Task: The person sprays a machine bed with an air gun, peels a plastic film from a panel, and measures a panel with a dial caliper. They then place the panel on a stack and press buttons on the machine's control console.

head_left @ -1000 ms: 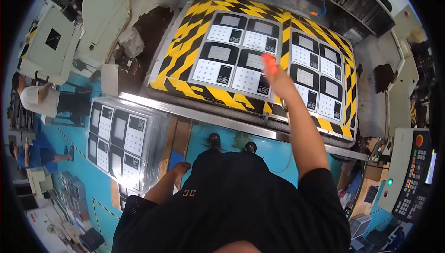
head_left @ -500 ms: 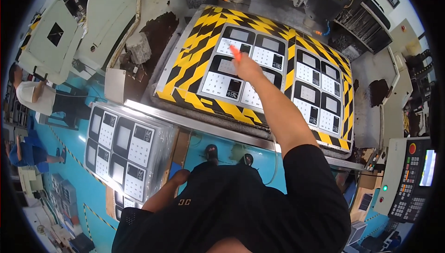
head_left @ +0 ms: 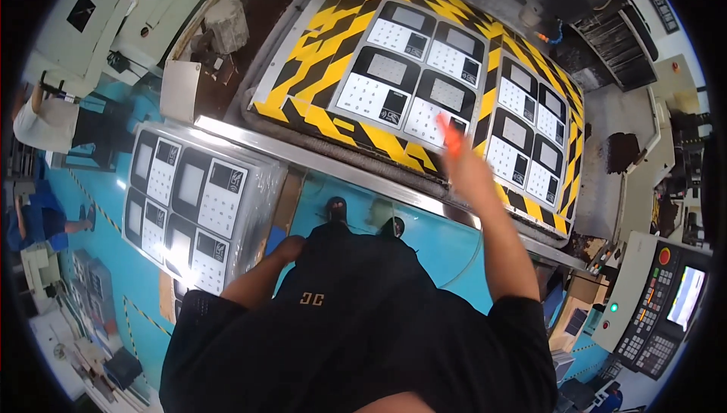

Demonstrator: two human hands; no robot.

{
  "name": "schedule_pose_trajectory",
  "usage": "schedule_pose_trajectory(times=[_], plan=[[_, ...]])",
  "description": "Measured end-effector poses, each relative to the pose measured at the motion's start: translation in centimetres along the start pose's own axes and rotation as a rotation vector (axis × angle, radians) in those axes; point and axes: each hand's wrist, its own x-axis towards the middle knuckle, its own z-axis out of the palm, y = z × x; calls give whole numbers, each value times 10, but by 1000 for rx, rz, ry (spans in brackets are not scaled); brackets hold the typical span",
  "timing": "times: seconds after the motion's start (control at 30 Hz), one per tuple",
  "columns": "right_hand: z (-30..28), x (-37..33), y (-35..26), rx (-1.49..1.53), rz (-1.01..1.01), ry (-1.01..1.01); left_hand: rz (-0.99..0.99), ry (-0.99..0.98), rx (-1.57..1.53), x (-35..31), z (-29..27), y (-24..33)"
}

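2 printed sheets (head_left: 416,66), 8 panels total, laid flat on striped bed (head_left: 304,72), 1 o'clock. Right hand (head_left: 468,171) pinching orange tool (head_left: 450,137) at them; contact unclear. Sheet stack (head_left: 184,201), 9 o'clock, apparently left. Left hand (head_left: 289,248), 8 o'clock: grip, cannot tell.

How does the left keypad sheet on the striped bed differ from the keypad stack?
The keypad stack shows layered edges, while the left keypad sheet looks like a single layer. The stack's dark panel ends point left, the sheet's toward the far side. Glare whitens part of the stack, but not the sheet. Both have a black-and-white, four-panel layout.
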Motion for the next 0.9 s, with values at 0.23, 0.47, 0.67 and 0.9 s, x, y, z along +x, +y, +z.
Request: schedule_pose_trajectory(times=[0.23, 0.47, 0.67, 0.9], plan=[[11, -112, -2, -100, -361, -74, 217, -107, 454, 8, -21, 43], [-37, -111, 160, 48, 254, 134, 276, -114, 620, 17, -17, 13], [-28, -38, 130, -12, 72, 232, 405, -235, 875, 25, -18, 70], [-76, -28, 359, 214, 437, 509, 121, -188, 421, 27, -6, 105]])
